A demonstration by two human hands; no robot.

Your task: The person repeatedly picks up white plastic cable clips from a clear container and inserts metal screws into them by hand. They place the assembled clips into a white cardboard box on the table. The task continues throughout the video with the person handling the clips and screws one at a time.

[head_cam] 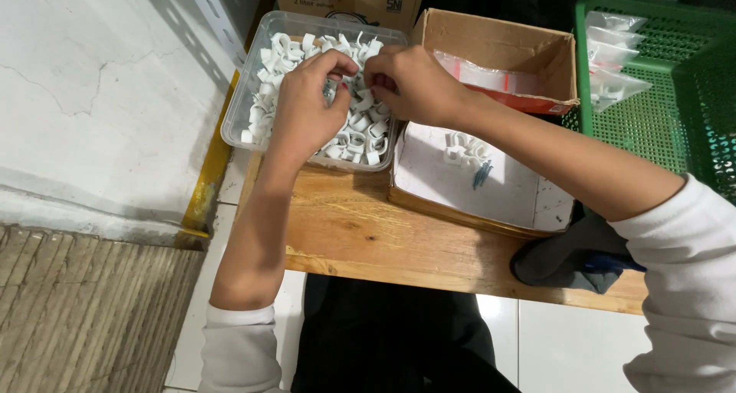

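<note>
Wooden boards make up the low light-brown table top (pixel 360 232) that carries everything. On it, to the right, a shallow cardboard tray with a white floor (pixel 429 182) holds a small heap of white clips (pixel 464 149) and a few thin dark nails (pixel 481 175). Behind that stands an open brown cardboard box (pixel 498 44) with flat clear bags edged in red inside, and farther right a green plastic mesh basket (pixel 652 109) with filled clear bags lying in it. A dark grey cloth (pixel 563 259) lies at the table's near right edge.

Both forearms cross over the front of the clear rectangular plastic tub (pixel 257 86) at the table's far left corner and hide part of its contents. The tub is filled with small white plastic cable clips (pixel 287 52), hook-shaped and heaped loosely. The left hand (pixel 307 101) and right hand (pixel 410 82) meet above the heap, fingertips pinched together on one small white clip (pixel 359 95), mostly hidden between them.
</note>
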